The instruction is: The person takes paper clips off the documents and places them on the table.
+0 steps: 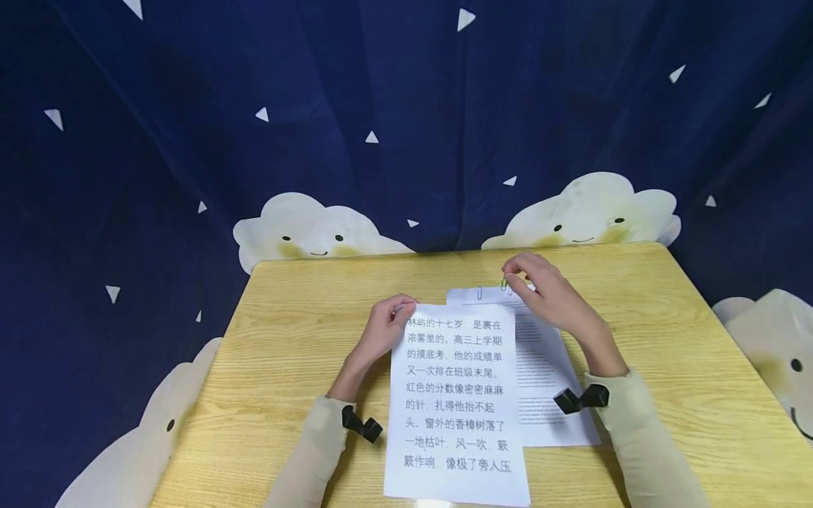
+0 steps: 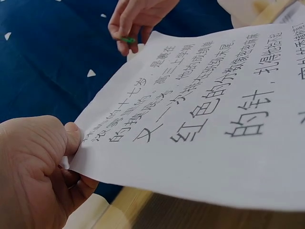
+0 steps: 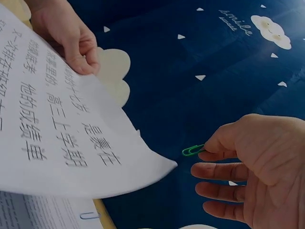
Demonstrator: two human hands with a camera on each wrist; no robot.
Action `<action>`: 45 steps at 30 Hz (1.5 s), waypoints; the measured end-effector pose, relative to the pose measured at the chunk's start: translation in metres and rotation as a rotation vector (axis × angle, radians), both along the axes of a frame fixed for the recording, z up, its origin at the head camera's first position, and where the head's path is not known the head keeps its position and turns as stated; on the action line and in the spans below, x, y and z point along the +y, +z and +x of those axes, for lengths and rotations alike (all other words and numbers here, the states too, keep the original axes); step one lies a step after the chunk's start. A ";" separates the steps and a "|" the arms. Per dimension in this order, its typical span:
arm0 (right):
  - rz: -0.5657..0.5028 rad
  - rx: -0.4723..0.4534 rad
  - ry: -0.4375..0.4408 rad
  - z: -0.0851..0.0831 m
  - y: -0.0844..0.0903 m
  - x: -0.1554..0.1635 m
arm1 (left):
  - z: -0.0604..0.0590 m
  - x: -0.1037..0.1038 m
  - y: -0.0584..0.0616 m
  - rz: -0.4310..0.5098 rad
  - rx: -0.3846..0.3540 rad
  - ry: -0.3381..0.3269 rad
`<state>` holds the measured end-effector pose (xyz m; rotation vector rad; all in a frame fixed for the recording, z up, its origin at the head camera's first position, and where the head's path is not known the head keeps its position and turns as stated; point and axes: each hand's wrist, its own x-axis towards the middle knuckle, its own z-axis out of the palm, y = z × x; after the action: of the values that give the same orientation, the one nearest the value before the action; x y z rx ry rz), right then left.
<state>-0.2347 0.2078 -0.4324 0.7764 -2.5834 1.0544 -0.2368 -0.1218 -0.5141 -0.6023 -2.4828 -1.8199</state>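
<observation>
Clipping step, as I read it: left hand (image 1: pixel 383 330) pinched the top-left corner of the large-print sheet (image 1: pixel 456 402), lifted off the table (image 1: pixel 305 339). Right hand (image 3: pixel 257 167) pinched a green paperclip (image 3: pixel 192 150) just beyond its top edge. Next probably needed the clip aligned with that edge.

A light wooden table (image 1: pixel 305 353) carries two printed sheets: a large-print page (image 1: pixel 457 409) overlapping a small-print page (image 1: pixel 546 381), which seems clipped along its top edge.

I see a light wooden table (image 1: pixel 667 339) and, behind it, a dark blue curtain (image 1: pixel 381 85) printed with white triangles and smiling cream clouds (image 1: pixel 591 212) along its lower edge.
</observation>
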 end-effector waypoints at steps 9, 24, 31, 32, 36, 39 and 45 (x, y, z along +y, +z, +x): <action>-0.031 -0.050 -0.071 -0.006 -0.002 0.022 | -0.005 -0.006 -0.002 0.004 -0.011 0.022; 0.035 -0.032 -0.169 -0.015 -0.023 0.079 | -0.009 -0.013 -0.005 0.003 -0.004 0.058; 0.054 -0.102 -0.220 -0.022 -0.030 0.102 | -0.009 -0.019 -0.003 0.009 -0.025 0.082; 0.055 -0.109 -0.227 -0.024 -0.031 0.105 | -0.009 -0.020 -0.003 0.012 -0.025 0.084; 0.065 -0.122 -0.247 -0.030 -0.037 0.114 | -0.011 -0.024 -0.003 0.013 -0.005 0.094; 0.075 -0.150 -0.266 -0.034 -0.044 0.120 | -0.012 -0.027 -0.004 0.005 0.007 0.102; 0.090 -0.209 -0.287 -0.040 -0.064 0.131 | -0.013 -0.030 -0.003 0.004 0.008 0.114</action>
<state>-0.2749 0.3385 -0.4959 0.3113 -2.8241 0.9818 -0.2499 -0.1514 -0.5169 -0.4559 -2.4527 -1.7776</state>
